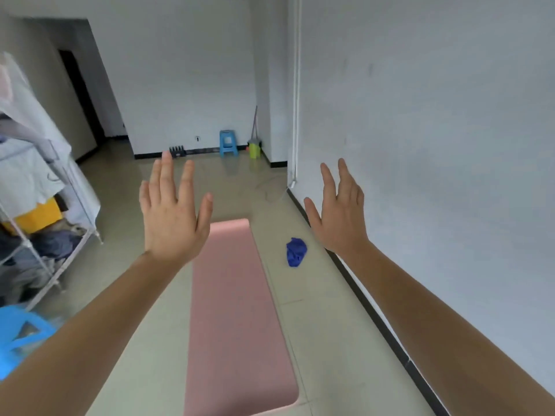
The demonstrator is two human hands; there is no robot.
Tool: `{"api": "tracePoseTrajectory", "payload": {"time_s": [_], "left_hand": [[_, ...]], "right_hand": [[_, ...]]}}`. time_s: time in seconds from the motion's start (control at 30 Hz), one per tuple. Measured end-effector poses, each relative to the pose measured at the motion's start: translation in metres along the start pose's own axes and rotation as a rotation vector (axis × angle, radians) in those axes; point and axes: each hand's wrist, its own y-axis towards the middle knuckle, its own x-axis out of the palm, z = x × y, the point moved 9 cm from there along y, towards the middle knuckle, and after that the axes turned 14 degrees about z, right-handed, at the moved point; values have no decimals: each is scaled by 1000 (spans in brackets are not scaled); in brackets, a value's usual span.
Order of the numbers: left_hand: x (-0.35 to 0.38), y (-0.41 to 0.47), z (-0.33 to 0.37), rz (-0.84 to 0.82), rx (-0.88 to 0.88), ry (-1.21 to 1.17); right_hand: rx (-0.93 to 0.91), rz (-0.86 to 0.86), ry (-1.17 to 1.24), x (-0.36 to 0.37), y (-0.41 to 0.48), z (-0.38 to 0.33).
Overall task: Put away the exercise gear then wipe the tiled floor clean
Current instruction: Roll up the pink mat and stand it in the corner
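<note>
A pink exercise mat [237,319] lies unrolled flat on the pale tiled floor [324,340], running from my feet toward the far wall. A crumpled blue cloth [295,252] sits on the tiles just right of the mat's far end. My left hand [172,214] is raised in the air above the mat's far left corner, fingers straight and spread, holding nothing. My right hand [341,211] is raised level with it near the right wall, fingers straight, empty too. Both arms reach forward, apart from every object.
A metal rack [45,223] hung with clothes stands at the left, with a blue plastic stool [18,334] in front of it. At the far wall are a second blue stool [228,143], a green mop bucket [254,148] and a dark dumbbell rack [177,152]. A white wall [435,145] runs along the right.
</note>
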Motion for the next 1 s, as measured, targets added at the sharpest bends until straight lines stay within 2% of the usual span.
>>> {"api": "tracePoseTrajectory", "payload": {"time_s": [0.13,0.27,0.4,0.47,0.67,0.93,1.0], "left_hand": [[-33,-23,-132,-82,-25,83],[-50,-45,-244,-189,-75,181],[-38,-51,-326,-309,-64,240],[-25,-55,-359,-343,-28,261],[30,-46,-462,-360,-68,312],[161,55,-614,-353,-3,297],[191,88,-646,-349,73,311]], "right_hand": [[24,-93,59,67,-14,-124],[-86,-197,97,125,-30,-250],[-212,-275,101,171,-47,-337],[-242,-301,96,199,-50,-362],[-224,-304,113,310,-38,-408],[-150,-327,136,522,25,-477],[-137,-335,144,571,52,-498]]}}
